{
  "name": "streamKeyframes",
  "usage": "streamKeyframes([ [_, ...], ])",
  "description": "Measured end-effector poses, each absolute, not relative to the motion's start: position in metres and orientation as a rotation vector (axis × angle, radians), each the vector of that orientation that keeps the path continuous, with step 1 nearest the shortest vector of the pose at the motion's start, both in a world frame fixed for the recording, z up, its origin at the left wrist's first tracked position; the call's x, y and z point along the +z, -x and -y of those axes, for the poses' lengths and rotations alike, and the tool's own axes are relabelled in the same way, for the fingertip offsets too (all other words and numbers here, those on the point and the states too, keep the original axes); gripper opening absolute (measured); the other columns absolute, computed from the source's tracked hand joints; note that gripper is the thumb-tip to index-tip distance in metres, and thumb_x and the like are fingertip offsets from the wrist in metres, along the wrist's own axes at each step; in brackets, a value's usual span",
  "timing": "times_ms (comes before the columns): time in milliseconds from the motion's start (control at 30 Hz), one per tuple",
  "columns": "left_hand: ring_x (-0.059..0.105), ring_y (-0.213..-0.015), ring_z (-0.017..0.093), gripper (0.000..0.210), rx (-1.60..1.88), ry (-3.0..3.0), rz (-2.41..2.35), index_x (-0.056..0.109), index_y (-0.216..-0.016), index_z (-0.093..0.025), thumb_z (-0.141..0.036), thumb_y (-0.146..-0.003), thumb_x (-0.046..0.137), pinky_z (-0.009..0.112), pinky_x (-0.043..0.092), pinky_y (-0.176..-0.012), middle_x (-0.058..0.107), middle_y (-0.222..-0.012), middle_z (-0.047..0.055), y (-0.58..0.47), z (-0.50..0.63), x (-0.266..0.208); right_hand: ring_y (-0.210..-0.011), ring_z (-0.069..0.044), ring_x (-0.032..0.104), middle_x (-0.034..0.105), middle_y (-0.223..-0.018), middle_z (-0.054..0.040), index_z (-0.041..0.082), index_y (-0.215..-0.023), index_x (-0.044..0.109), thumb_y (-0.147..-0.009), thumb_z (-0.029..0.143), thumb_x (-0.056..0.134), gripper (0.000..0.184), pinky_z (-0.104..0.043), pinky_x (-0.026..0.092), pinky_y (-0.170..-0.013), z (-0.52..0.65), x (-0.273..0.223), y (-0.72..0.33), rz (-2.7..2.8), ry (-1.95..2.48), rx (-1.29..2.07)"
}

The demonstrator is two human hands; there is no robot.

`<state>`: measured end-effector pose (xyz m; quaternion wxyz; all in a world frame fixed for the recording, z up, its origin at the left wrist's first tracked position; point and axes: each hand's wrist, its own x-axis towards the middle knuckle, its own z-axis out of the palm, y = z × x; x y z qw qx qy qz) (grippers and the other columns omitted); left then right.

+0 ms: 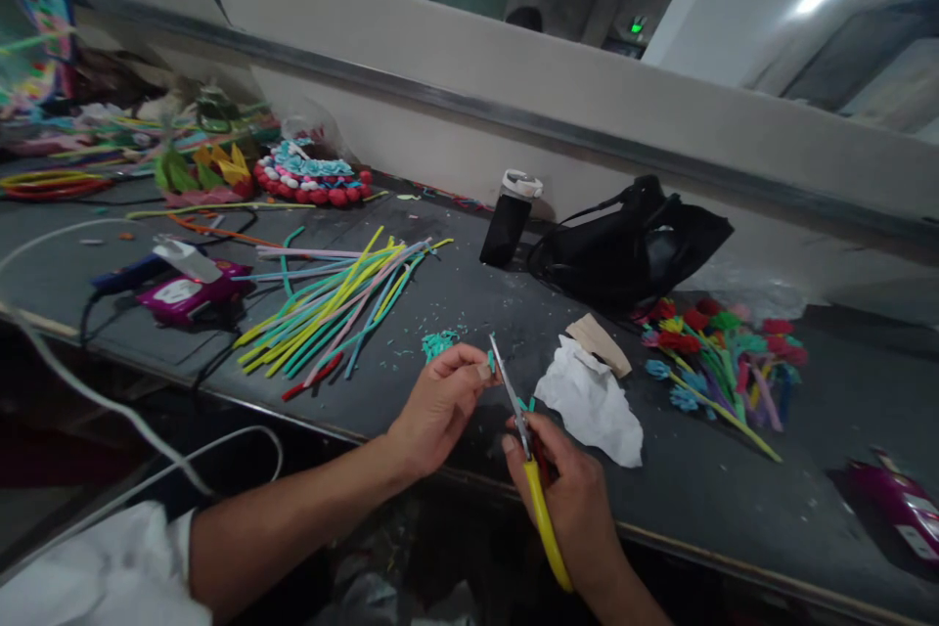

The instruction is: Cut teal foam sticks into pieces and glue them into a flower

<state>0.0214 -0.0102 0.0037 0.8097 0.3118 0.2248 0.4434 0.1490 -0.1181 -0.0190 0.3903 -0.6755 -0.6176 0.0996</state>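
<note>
My left hand [446, 403] pinches a small teal piece [491, 361], like a bit of pipe cleaner, between thumb and fingers. In my right hand [572, 499] is a pair of scissors [541, 518] with yellow handles, its blades pointing up beside the left fingertips. Just behind my left hand lies a little heap of teal clippings [438, 343]. A couple of teal bits [525, 404] show near the scissor blades. Left of the hands, a loose bundle of yellow, teal, pink and blue pipe cleaners [344, 303] is spread on the dark table [432, 289].
Crumpled white paper [591, 401] and a bunch of colourful craft flowers [723, 352] lie to the right. Behind stand a black cup [506, 225] with a white lid and a black bag [638, 254]. A purple device [192, 293] with cables sits left, another purple device [899, 509] far right.
</note>
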Motion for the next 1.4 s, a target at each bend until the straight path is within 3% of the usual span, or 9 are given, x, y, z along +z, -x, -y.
streamKeyframes([
  [167, 0.048, -0.064, 0.009, 0.010, 0.901, -0.923, -0.664, 0.063, -0.069, -0.015, -0.019, -0.067, 0.072, 0.021, 0.036, -0.065, 0.057, -0.064, -0.003, -0.020, 0.015, -0.002, -0.055, -0.011, 0.064, 0.068, -0.069, 0.0041, 0.020, -0.103, 0.062, -0.086, 0.035, 0.063, 0.022, -0.018, 0.051, -0.056, 0.112, -0.015, -0.152, 1.479, 1.690, 0.150],
  [467, 0.052, -0.068, 0.012, 0.004, 0.796, -1.011, -0.698, 0.063, -0.069, -0.014, -0.018, -0.068, 0.066, 0.024, 0.039, -0.071, 0.060, -0.068, -0.001, -0.023, 0.027, -0.012, -0.095, -0.019, 0.065, 0.068, -0.098, -0.0039, 0.023, -0.115, 0.056, -0.085, 0.018, 0.059, 0.031, -0.028, 0.054, -0.077, 0.108, -0.026, -0.155, 1.545, 1.576, -0.183],
  [733, 0.049, -0.060, 0.011, 0.008, 0.815, -1.040, -0.709, 0.060, -0.058, -0.015, -0.018, -0.062, 0.066, 0.023, 0.039, -0.061, 0.058, -0.059, -0.001, -0.021, 0.026, -0.003, -0.081, -0.018, 0.060, 0.062, -0.086, -0.0012, 0.025, -0.112, 0.058, -0.068, -0.003, 0.042, 0.055, -0.028, 0.050, -0.070, 0.104, -0.013, -0.146, 1.664, 1.571, -0.093],
  [867, 0.051, -0.059, 0.013, 0.010, 0.767, -1.074, -0.708, 0.062, -0.062, -0.015, -0.022, -0.063, 0.069, 0.023, 0.038, -0.057, 0.060, -0.059, -0.001, -0.017, 0.022, -0.006, -0.080, -0.020, 0.054, 0.060, -0.087, -0.0040, 0.023, -0.124, 0.055, -0.063, -0.004, 0.038, 0.068, -0.034, 0.047, -0.073, 0.107, -0.015, -0.145, 1.792, 1.528, -0.132],
  [1033, 0.057, -0.062, 0.016, 0.012, 0.672, -1.309, -0.684, 0.067, -0.069, -0.015, -0.026, -0.067, 0.069, 0.024, 0.042, -0.058, 0.065, -0.066, 0.003, -0.011, 0.011, -0.006, -0.080, -0.023, 0.048, 0.055, -0.084, -0.0059, 0.019, -0.128, 0.053, -0.070, 0.002, 0.039, 0.062, -0.039, 0.045, -0.073, 0.110, -0.015, -0.148, 1.937, 1.547, -0.191],
  [1400, 0.052, -0.063, 0.014, 0.007, 0.812, -1.804, -0.626, 0.058, -0.067, -0.017, -0.011, -0.070, 0.058, 0.023, 0.040, -0.060, 0.059, -0.070, 0.000, -0.007, 0.016, -0.009, -0.087, -0.023, 0.053, 0.061, -0.092, -0.0064, 0.019, -0.123, 0.054, -0.061, -0.003, 0.040, 0.067, -0.039, 0.047, -0.079, 0.106, -0.017, -0.150, 1.869, 1.570, -0.136],
])
